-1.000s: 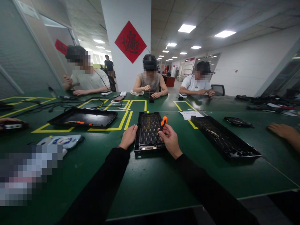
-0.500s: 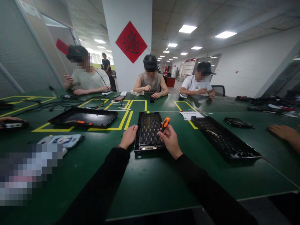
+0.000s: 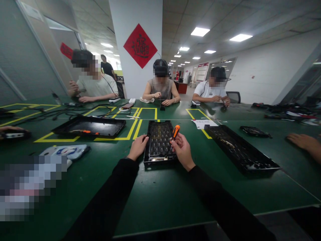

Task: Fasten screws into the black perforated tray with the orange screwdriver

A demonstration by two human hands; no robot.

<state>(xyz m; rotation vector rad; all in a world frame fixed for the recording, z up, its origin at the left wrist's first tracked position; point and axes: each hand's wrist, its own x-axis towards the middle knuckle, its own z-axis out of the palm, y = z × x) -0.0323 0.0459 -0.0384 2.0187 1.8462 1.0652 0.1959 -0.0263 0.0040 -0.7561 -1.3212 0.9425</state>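
screwdriver (image 3: 176, 131) pinched in right grip (image 3: 177, 144), shaft angled down into black tray (image 3: 160, 163) on desk (image 3: 150, 204), by near r. corner; left grip (image 3: 138, 147) at l. wall, closure unclear. step: prob. screw work; next needs steady tray, tip seated.

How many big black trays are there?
3: the middle tray, between the left hand and right hand; the left tray, over yellow tape; the right tray, by white paper.

The two sleeves (image 3: 105, 197) are long and of plain black cloth; the left fingers (image 3: 143, 140) and right fingers (image 3: 175, 146) are bare.
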